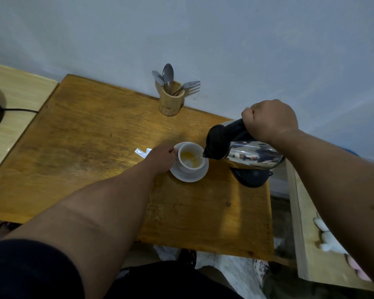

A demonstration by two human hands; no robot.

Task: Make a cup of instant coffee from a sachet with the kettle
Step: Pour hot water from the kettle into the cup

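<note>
Steel kettle [249,155], round white cup [191,158], wooden table [84,147]

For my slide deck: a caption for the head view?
Right hand tips kettle into cup steadied by left hand.

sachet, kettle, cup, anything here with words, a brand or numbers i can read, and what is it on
None can be read.
Sachet: torn and silvery, mostly hidden behind the left hand; no print can be made out.
Kettle: only reflections on the steel, no label visible.
Cup and saucer: plain white.
Wooden holder: no marking visible.
</note>
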